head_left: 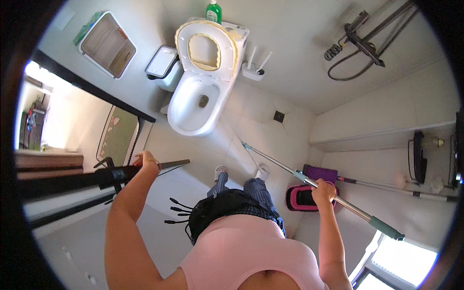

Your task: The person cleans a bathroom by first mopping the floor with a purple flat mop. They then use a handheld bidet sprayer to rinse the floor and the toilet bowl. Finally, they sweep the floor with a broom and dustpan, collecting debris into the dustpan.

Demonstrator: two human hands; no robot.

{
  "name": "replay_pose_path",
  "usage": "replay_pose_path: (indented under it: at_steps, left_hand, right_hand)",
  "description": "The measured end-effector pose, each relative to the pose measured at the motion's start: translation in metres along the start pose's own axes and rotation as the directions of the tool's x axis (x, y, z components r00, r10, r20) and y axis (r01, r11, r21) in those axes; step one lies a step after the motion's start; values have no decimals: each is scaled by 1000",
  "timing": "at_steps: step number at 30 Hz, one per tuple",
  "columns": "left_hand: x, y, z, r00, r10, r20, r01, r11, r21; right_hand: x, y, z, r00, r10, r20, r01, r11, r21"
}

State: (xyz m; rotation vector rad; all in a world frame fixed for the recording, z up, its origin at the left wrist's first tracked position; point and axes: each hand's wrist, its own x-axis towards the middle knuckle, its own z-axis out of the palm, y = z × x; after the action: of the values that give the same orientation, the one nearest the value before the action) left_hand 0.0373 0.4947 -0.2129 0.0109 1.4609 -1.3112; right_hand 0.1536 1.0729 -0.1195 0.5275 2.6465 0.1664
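Note:
My right hand (324, 192) is closed around the metal pole of a floor squeegee (273, 161). The pole slants across the right side, with teal joints and a grey-green end piece. Its thin head touches the pale floor in front of my feet. On the left, my left hand (146, 162) is at the dark edge of a door (116, 177), its bent fingers curled over that edge; part of the grip is hidden. A black handle shows beside my left wrist.
Ahead stands a white toilet (193, 104), lid raised, with a bin (163, 65) on its left and a brush holder (253, 71) on its right. A floor drain (279, 116) lies ahead right. A pink and black basin (302, 197) and a purple mop head (321, 174) are by the right wall.

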Motion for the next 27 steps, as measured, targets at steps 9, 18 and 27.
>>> replay_pose_path:
  at_steps: [9, 18, 27]
  left_hand:
    - [-123, 81, 81, 949, 307, -67, -310, 882, -356]
    - [-171, 153, 149, 900, 423, 105, -243, 688, -684]
    - [-140, 97, -12, 933, 6, -359, -349, 242, -905]
  right_hand:
    - [71, 30, 1, 983, -176, 57, 176, 984, 5]
    - [115, 42, 0, 976, -211, 51, 215, 971, -103]
    - [141, 62, 1, 974, -215, 71, 221, 971, -92]
